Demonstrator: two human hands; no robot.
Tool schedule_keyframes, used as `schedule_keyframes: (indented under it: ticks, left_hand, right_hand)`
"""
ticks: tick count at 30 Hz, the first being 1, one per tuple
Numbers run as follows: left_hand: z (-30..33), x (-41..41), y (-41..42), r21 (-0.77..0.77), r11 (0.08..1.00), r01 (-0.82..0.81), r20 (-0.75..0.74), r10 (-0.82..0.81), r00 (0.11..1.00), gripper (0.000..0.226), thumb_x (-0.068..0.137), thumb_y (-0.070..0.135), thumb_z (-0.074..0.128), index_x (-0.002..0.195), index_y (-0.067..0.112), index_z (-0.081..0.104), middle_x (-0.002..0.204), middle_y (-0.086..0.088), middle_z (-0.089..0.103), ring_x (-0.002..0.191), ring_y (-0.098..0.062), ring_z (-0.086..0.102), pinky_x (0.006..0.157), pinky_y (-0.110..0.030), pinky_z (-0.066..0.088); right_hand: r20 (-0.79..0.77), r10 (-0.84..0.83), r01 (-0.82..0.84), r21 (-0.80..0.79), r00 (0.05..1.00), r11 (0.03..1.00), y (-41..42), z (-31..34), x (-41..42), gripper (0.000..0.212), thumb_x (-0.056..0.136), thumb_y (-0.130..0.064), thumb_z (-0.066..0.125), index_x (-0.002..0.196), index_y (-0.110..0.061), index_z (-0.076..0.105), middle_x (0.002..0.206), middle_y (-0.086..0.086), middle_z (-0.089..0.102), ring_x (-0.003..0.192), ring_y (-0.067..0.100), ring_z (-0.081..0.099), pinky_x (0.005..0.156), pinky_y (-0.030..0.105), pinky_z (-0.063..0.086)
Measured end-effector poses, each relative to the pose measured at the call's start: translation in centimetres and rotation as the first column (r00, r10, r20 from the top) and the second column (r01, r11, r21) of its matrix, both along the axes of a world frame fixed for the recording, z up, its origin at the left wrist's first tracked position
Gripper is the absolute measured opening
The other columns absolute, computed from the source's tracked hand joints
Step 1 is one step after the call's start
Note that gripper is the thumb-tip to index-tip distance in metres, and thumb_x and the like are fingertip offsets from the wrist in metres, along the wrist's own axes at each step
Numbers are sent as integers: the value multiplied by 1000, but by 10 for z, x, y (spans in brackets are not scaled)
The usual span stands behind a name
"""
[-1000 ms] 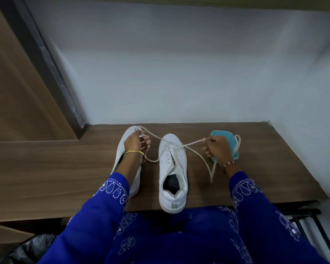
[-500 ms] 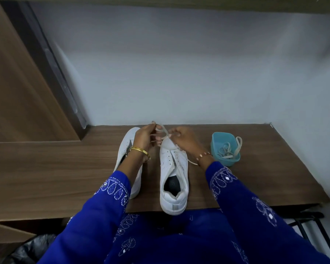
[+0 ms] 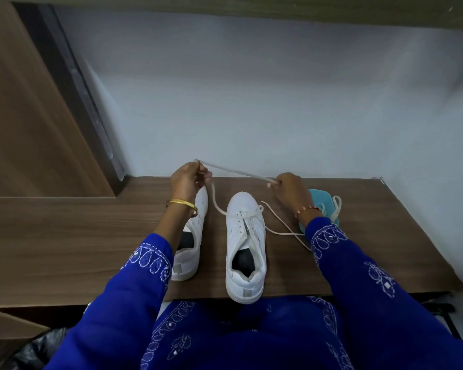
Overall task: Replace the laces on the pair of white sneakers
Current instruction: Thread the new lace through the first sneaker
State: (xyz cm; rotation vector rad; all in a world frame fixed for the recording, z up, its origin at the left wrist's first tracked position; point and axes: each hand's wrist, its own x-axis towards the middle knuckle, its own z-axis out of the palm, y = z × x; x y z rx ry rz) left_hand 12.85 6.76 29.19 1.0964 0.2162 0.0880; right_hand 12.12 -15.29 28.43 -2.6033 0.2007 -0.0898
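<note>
Both hands (image 3: 189, 180) (image 3: 289, 186) pinching flat cream lace (image 3: 235, 172) above smooth white sneaker (image 3: 245, 236).

Wooden table (image 3: 64, 236), teal cup (image 3: 321, 198)

Your sleeves (image 3: 358, 265) are deep blue with white embroidered cuffs; a gold bangle (image 3: 182, 203) circles your left wrist, a thin beaded bracelet (image 3: 306, 210) your right.

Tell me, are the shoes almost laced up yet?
Not yet. Done: the lace is through the front holes of the right sneaker. In hand: the left hand and right hand pinch it stretched between them above the shoes. Left: that sneaker's upper holes look empty, the left sneaker shows no lace, and more laces wait in the blue cup.
</note>
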Motion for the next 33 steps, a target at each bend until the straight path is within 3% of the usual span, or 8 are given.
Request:
schedule_keyframes:
  ticks: [6, 10, 12, 14, 17, 23, 28, 33]
  left_hand:
    - [0, 11, 11, 168, 974, -153, 177, 123, 976, 31, 88, -1, 51, 67, 17, 66, 64, 11, 67, 75, -11, 59, 76, -22, 49]
    - [-18, 13, 14, 379, 917, -123, 142, 73, 987, 15, 87, 1, 53, 90, 7, 67, 84, 4, 64, 88, -15, 58, 83, -28, 46]
    - [-34, 10, 10, 478, 878, -30, 60, 1, 998, 19, 88, -1, 52, 102, 2, 64, 91, -2, 64, 96, -20, 56, 86, -28, 46]
    - [-50, 5, 6, 681, 727, 82, -66, -51, 997, 24, 89, 3, 53, 110, 1, 63, 108, -12, 64, 107, -26, 56, 91, -28, 42]
    - [-63, -8, -3, 895, 360, 262, -225, -142, 964, 26, 87, 9, 51, 110, 7, 65, 113, -14, 64, 102, -28, 59, 83, -26, 42]
    - [-73, -29, -33, 972, 51, 229, -212, -229, 950, 23, 88, 15, 49, 98, 6, 68, 103, -15, 63, 93, -31, 60, 78, -35, 49]
    - [-87, -46, -49, 963, 86, 254, -214, -323, 922, 27, 93, 15, 40, 96, 3, 64, 94, -20, 65, 88, -35, 61, 70, -34, 45]
    - [-104, -49, -45, 933, 263, 246, -138, -369, 919, 30, 90, 8, 42, 117, 4, 53, 107, -19, 60, 94, -34, 58, 81, -36, 47]
  right_hand:
    - [-38, -84, 81, -65, 996, 995, -13, -14, -3, 30, 90, -32, 58, 94, -4, 65, 89, 15, 66, 85, 30, 62, 77, 38, 49]
    - [-20, -84, 85, 68, 996, 994, -9, -15, -8, 35, 90, -32, 58, 79, 1, 65, 77, 16, 67, 69, 27, 61, 70, 36, 49]
    - [0, -76, 74, 250, 997, 965, -4, -15, -12, 39, 91, -27, 56, 69, 4, 58, 67, 16, 64, 50, 15, 57, 57, 29, 50]
    - [-35, -62, 71, 442, 997, 894, 4, -11, -18, 33, 92, -22, 55, 65, -3, 54, 59, 9, 60, 34, 3, 48, 42, 18, 43]
    - [-80, -19, 61, 559, 997, 827, 13, -7, -24, 22, 91, -16, 58, 72, -4, 56, 63, 10, 64, 39, 8, 53, 43, 19, 45]
    - [-110, -16, 91, 720, 994, 688, 21, 0, -33, 12, 91, -4, 49, 81, -6, 55, 71, 8, 68, 49, 10, 57, 54, 22, 49]
    - [-112, -173, 195, 773, 979, 603, 13, -7, -43, 15, 90, -1, 45, 79, -7, 52, 71, 8, 67, 46, 8, 56, 48, 18, 47]
    - [-162, -194, 247, 772, 967, 586, 9, -18, -47, 9, 90, -2, 47, 85, -6, 54, 72, 9, 67, 50, 11, 57, 49, 17, 47]
